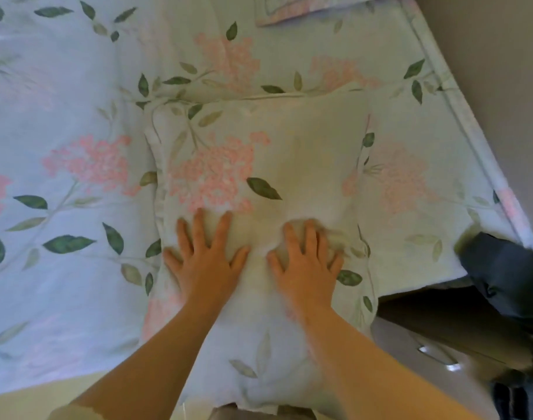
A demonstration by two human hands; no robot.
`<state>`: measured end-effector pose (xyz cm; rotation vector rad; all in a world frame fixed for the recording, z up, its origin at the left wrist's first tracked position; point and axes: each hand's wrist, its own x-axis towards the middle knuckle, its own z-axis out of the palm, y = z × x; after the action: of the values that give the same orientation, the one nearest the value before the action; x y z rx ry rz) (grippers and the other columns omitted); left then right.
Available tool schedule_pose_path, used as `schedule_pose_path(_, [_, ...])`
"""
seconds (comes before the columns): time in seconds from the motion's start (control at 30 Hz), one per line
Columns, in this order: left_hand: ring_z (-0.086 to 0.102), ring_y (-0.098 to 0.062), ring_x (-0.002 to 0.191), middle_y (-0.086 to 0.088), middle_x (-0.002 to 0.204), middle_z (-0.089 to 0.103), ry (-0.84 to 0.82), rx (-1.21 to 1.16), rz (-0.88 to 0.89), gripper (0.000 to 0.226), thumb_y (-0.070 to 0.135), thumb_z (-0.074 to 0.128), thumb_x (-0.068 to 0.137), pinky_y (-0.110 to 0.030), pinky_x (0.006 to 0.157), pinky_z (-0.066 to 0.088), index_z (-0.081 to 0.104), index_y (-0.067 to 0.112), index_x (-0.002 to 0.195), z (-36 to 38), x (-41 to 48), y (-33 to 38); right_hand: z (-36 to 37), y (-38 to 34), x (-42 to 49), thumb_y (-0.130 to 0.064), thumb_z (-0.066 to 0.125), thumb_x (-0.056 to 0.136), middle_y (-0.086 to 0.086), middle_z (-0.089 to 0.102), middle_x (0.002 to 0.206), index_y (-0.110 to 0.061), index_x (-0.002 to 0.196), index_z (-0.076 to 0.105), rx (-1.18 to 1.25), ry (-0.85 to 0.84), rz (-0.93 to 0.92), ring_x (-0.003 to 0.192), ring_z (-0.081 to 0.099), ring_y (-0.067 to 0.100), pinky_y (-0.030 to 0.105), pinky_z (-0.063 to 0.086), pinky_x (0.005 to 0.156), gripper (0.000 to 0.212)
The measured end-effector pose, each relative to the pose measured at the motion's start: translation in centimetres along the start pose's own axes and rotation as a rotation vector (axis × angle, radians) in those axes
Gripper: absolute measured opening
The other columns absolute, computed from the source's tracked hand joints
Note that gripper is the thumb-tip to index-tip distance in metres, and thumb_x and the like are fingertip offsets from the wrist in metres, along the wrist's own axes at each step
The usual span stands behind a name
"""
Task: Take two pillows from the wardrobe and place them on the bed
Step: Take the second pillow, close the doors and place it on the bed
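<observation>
Head view looked straight down on a bed (77,116) dressed in a pale cover printed with pink blossom clusters and dark green leaves, and on it lay a pillow (289,140) in the same print, so closely matched that only its raised edges and seams set it apart from the cover beneath. The pillow lay flat, its near end hanging toward the person at the edge of the mattress and its far end reaching toward the middle of the bed. Both hands rested on its near half, palms down: the left hand (203,256) with fingers spread wide, the right hand (306,259) just beside it, also splayed, though slightly blurred. Neither hand was closed around anything; they were open and flat, pressing the fabric, which dimpled a little under the right palm. That pose suggested the pillow was being patted or smoothed into place rather than carried, the weight of both palms settling the filling and flattening the case. A folded corner of similar pink-trimmed fabric (289,10) showed at the top edge, but whether that was the other pillow could not be told. To the right, past the bed's piped edge, a dark cloth (508,274) hung over the corner, above a pale drawer front with metal handles (435,357). The wardrobe itself was not in sight.
</observation>
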<state>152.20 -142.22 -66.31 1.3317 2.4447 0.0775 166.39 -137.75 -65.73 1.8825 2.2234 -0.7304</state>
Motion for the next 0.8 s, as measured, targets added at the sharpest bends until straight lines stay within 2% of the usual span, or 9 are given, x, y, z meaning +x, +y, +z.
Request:
schedule_pose_path(0.07, [0.002,-0.037,0.141,-0.004,0.156,-0.003,-0.014,-0.056,-0.096,0.074,0.076,0.023,0.072,-0.063,0.106,0.019,0.001,0.05,0.137,1.2,-0.4,-0.5,0.8,0.9,0.2,-0.064,0.037,0.082,-0.003,-0.013,0.156,-0.048,0.139,0.009,0.012,0.033,0.04,0.142,-0.011,0.023,0.064,0.001,0.107,0.065])
schedule_pose_path(0.17, [0.007,-0.04,0.139,-0.004,0.155,-0.009,-0.071,-0.157,-0.131,0.078,0.076,0.03,0.072,-0.061,0.104,0.028,-0.005,0.05,0.136,2.1,-0.2,-0.4,1.7,1.6,1.0,-0.075,0.039,0.072,-0.006,-0.023,0.153,-0.054,0.135,-0.004,0.056,0.016,0.148,0.14,-0.02,0.026,0.071,0.005,0.102,0.079])
schedule_pose_path(0.27, [0.021,-0.043,0.132,-0.006,0.154,-0.004,-0.049,-0.286,-0.146,0.079,0.069,0.043,0.074,-0.057,0.098,0.035,0.001,0.048,0.138,2.0,0.1,-0.6,2.5,1.2,1.6,-0.082,0.042,0.064,-0.001,-0.027,0.152,-0.052,0.133,-0.018,0.1,0.022,0.264,0.141,-0.017,0.029,0.07,0.012,0.102,0.097])
schedule_pose_path(0.33, [0.028,-0.043,0.128,-0.008,0.151,0.006,0.0,-0.453,-0.233,0.08,0.066,0.051,0.072,-0.055,0.096,0.037,0.005,0.05,0.135,1.8,0.0,-0.6,2.4,0.9,1.8,-0.084,0.043,0.06,0.003,-0.025,0.153,-0.05,0.133,-0.022,0.143,0.017,0.373,0.141,-0.013,0.032,0.068,0.014,0.104,0.103])
schedule_pose_path(0.4, [0.031,-0.042,0.125,-0.013,0.147,0.013,0.013,-0.546,-0.313,0.08,0.066,0.054,0.07,-0.055,0.095,0.037,0.005,0.053,0.132,1.6,-0.1,-0.7,2.3,0.7,1.9,-0.084,0.045,0.06,0.007,-0.017,0.155,-0.049,0.135,-0.02,0.201,0.005,0.456,0.142,-0.003,0.034,0.065,0.018,0.104,0.104])
schedule_pose_path(0.5, [0.04,-0.044,0.115,-0.021,0.136,0.027,-0.06,-0.516,-0.288,0.077,0.065,0.051,0.074,-0.053,0.09,0.039,0.004,0.052,0.134,1.3,0.4,-0.6,1.9,-0.1,1.4,-0.079,0.047,0.065,0.019,0.015,0.149,-0.046,0.14,-0.01,0.224,0.063,0.511,0.131,0.027,0.036,0.054,0.033,0.096,0.099])
schedule_pose_path(0.6, [0.048,-0.04,0.105,-0.02,0.122,0.043,-0.059,-0.552,-0.262,0.064,0.056,0.051,0.081,-0.044,0.078,0.039,0.021,0.041,0.134,0.9,1.0,-0.2,1.4,-0.7,0.8,-0.064,0.051,0.077,0.023,0.032,0.14,-0.039,0.143,0.001,0.349,0.139,0.463,0.12,0.04,0.038,0.047,0.04,0.091,0.087])
schedule_pose_path(0.7, [0.052,-0.026,0.086,-0.011,0.108,0.056,0.011,-0.619,-0.212,0.033,0.045,0.047,0.087,-0.032,0.065,0.035,0.041,0.027,0.114,0.2,1.1,0.1,0.4,-0.8,0.3,-0.048,0.049,0.087,0.02,0.043,0.135,-0.035,0.143,0.012,0.503,0.16,0.355,0.118,0.046,0.038,0.046,0.042,0.091,0.069])
schedule_pose_path(0.8, [0.05,-0.018,0.068,-0.004,0.085,0.057,0.072,-0.715,-0.16,0.013,0.037,0.044,0.089,-0.027,0.05,0.03,0.041,0.024,0.089,-1.6,0.4,0.7,-1.3,-1.0,-0.4,-0.038,0.05,0.09,0.01,0.051,0.132,-0.029,0.138,0.03,0.637,0.226,0.291,0.117,0.049,0.032,0.041,0.043,0.091,0.053])
